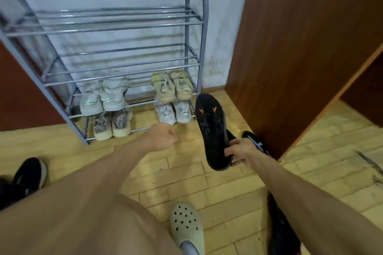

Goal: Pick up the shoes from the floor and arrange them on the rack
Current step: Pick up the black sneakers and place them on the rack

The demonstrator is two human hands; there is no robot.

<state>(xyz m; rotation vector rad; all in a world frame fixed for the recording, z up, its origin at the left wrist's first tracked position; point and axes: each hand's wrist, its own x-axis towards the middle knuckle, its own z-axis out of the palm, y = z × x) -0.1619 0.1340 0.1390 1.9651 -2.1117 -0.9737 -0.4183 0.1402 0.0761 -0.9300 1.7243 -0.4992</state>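
Four pairs sit on the rack's [194,27] two lower tiers. Right hand [241,151] grips a black shoe [213,130], sole up, at 3 o'clock of the rack. Left hand [160,136] is fisted, empty. Another black shoe [31,174] remains at 8 o'clock.

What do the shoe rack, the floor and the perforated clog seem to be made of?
Shoe rack: probably painted grey metal tubing; the thin round bars catch light.
Floor: looks like yellowish wood parquet, laid in short blocks with visible joints, worn matte.
Clog: likely moulded foam or rubber, one smooth pale piece with round holes.
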